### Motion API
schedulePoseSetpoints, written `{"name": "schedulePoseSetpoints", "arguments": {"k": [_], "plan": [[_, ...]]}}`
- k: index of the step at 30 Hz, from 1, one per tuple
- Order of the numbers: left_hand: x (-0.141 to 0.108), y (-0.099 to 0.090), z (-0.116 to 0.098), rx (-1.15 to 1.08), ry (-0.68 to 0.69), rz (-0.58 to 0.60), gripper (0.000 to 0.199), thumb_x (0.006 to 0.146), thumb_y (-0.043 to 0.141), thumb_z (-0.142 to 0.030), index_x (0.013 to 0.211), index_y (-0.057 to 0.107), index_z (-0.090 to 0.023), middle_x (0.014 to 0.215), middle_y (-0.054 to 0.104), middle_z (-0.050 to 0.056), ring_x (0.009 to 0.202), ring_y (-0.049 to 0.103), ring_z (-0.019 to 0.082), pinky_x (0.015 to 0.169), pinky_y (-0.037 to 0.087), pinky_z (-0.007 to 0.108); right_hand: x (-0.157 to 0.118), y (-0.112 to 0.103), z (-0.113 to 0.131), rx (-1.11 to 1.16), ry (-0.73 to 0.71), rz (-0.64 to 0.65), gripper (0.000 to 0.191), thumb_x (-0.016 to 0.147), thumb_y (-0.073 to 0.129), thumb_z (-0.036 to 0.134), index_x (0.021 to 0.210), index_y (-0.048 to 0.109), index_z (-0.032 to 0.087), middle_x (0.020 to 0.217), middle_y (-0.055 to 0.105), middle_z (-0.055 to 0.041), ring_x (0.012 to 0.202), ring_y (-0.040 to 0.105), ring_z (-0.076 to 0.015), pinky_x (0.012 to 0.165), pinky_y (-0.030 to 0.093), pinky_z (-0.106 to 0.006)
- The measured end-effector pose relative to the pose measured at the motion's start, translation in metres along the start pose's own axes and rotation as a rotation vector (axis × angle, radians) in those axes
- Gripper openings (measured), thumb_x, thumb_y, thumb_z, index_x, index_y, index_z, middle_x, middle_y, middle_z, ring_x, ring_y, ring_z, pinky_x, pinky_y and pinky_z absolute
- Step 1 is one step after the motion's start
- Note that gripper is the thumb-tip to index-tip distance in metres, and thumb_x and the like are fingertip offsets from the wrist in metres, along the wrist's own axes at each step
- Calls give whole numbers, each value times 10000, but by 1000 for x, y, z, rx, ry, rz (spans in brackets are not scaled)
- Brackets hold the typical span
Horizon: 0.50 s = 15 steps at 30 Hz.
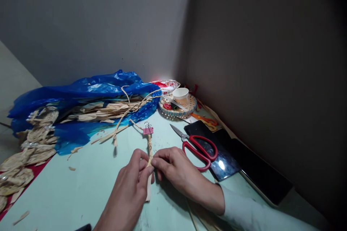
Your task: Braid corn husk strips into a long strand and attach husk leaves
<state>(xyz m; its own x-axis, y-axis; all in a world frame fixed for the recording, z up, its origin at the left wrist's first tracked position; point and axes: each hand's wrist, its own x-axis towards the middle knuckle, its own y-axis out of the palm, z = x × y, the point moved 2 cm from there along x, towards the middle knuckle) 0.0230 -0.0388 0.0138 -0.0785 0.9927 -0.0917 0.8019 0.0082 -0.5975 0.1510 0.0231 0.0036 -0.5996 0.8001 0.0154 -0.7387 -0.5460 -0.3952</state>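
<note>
A narrow braid of dried plant strips (150, 144) runs down from a pink binder clip (148, 130) on the pale green table (89, 184). My left hand (137, 175) pinches the braid's lower end between thumb and fingers. From the other side my right hand (173, 168) is closed on the same spot, its thumb and fingertips pressed together. A flat loose strip (148, 189) hangs below the fingers toward me. Red-handled scissors (196, 148) lie to the right of my right hand, blades pointing away to the left.
A blue plastic bag (81, 88) with dried strips (103, 111) lies at the back left. Braided coils (40, 130) are at the left edge. A woven tray (177, 114) holds a paper cup (180, 95). Dark flat devices (260, 169) lie along the right wall.
</note>
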Motion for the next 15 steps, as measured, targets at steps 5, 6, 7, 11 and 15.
{"name": "schedulePoseSetpoints", "arguments": {"k": [5,6,7,11,15], "plan": [[0,-9,-7,113,9,-7,302,954,369,-377,702,462,-240,611,584,-54,617,530,148,621,369,255,-2,-1,-1,10,30,-15,316,870,487,225,608,640,136,556,620,-18,510,481,-98,505,314,-214],[0,-9,-7,135,11,-19,330,953,378,-387,672,468,-237,595,584,-51,606,534,147,609,373,251,-3,-2,-1,16,27,-15,321,869,483,223,604,641,134,552,615,-17,508,478,-97,505,314,-213],[-2,-9,-7,154,19,-36,347,955,380,-391,659,474,-236,580,583,-50,587,538,144,591,379,246,-3,-2,-2,26,27,-17,323,866,481,220,599,640,132,546,606,-13,505,470,-95,504,311,-215],[-11,1,-2,323,263,-155,259,961,399,-279,736,520,-234,585,598,-44,522,588,132,520,416,227,-3,-3,0,180,18,-1,290,829,508,194,553,576,134,507,488,26,496,374,-78,483,246,-224],[-22,17,11,625,708,-349,182,894,469,-110,1016,592,-164,676,663,13,511,639,165,485,451,259,-4,-4,6,501,154,106,264,802,540,219,552,491,152,468,330,68,453,230,-65,451,133,-249]]}}
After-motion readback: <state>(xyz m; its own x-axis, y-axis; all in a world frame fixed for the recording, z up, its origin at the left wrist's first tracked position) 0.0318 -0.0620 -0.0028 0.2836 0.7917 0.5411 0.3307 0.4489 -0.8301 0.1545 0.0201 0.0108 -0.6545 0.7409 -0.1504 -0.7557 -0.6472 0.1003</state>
